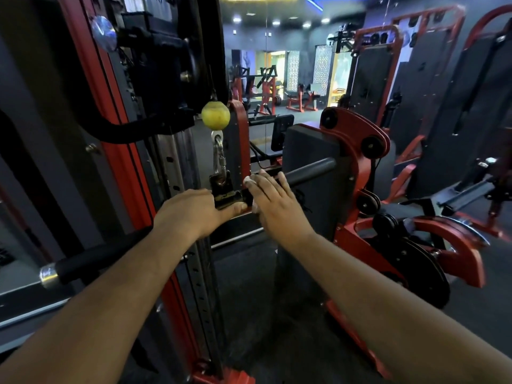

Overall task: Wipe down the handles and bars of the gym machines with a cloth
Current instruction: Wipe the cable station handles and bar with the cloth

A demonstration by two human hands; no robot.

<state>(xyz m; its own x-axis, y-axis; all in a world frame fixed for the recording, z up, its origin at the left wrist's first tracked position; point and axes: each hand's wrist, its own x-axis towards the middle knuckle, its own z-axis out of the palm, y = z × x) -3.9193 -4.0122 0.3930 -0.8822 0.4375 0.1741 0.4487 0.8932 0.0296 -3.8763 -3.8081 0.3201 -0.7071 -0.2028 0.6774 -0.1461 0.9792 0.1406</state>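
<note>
From the head view, we have our left hand (194, 212) curled around the straight bar (307, 170) near its centre swivel, steadying it where it hangs from the carabiner (219, 159) under the yellow ball stopper (215, 115). Our right hand (273, 202) presses a white cloth (248, 180) around the bar just beside the swivel, fingers wrapped over it. We judge the wiping is under way on the bar's right half; its left grip section (91, 257) and the red machines (360, 162) nearby look yet to be done, though we cannot tell cleanliness.
</note>
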